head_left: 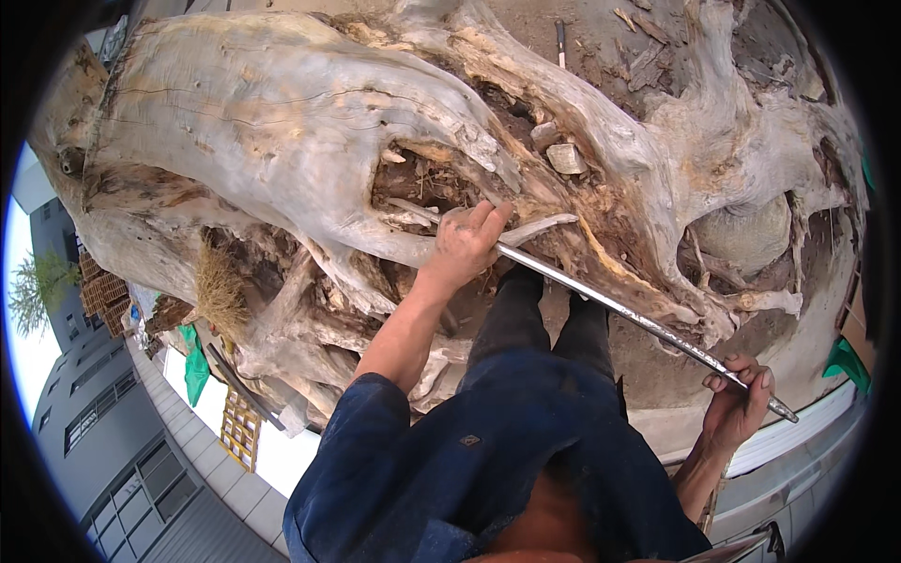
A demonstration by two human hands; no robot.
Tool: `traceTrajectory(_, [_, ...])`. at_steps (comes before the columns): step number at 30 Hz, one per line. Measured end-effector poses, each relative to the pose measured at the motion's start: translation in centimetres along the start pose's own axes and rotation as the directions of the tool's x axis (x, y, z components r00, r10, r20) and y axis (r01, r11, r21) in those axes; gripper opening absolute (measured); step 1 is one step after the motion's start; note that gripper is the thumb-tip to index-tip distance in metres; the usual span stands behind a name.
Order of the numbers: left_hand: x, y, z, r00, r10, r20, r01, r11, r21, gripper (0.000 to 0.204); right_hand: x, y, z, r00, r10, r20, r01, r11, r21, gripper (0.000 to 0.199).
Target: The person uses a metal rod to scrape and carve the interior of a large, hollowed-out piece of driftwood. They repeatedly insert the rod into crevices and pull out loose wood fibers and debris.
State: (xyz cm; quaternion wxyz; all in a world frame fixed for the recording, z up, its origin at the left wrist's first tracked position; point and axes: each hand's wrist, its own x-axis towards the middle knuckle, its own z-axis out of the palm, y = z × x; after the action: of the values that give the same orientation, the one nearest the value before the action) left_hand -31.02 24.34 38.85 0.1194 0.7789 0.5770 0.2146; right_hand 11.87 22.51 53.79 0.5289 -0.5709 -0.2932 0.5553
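Observation:
A long silvery metal bar (610, 303) runs slantwise across a huge weathered tree root (272, 113). My left hand (469, 239) is wrapped round the bar towards its far end, beside a pale pointed root spur (544, 224). At the lower right, my right hand (739, 403) has its fingers curled round the bar close to its near, tapered end. The bar's far end reaches towards a hollow (422, 178) in the wood filled with soil and rootlets; its tip is hard to make out there.
Stones (566, 159) are wedged in a cleft of the root. A dark-handled tool (561, 42) and wood scraps (646, 66) lie on the ground beyond. A straw brush-like bundle (220, 286), green cloth (194, 366) and a yellow lattice crate (240, 427) are at left. My legs stand among the roots.

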Motion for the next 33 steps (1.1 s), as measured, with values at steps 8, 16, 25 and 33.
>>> traceTrajectory(8, [4.0,5.7,-1.9,0.996,0.02,-0.09,-0.026,0.998,-0.062,0.045,4.6,-7.6,-3.0,0.956,-0.272,0.107,0.269,0.962,0.043,0.036])
traceTrajectory(16, [2.6,4.6,-0.9,0.993,-0.024,-0.113,0.016,0.997,-0.073,0.046,3.5,-5.9,-2.2,0.975,-0.2,0.098,0.201,0.98,0.001,0.032])
traceTrajectory(25, [0.7,3.2,0.7,0.996,0.051,-0.072,-0.052,0.999,-0.01,0.05,1.3,-1.4,-3.3,0.997,-0.073,0.024,0.072,0.997,0.04,0.034])
traceTrajectory(33, [-2.1,1.0,2.4,0.992,0.122,0.021,-0.123,0.982,0.141,0.054,-6.1,4.7,-6.4,0.971,0.192,0.139,-0.208,0.971,0.113,0.036])
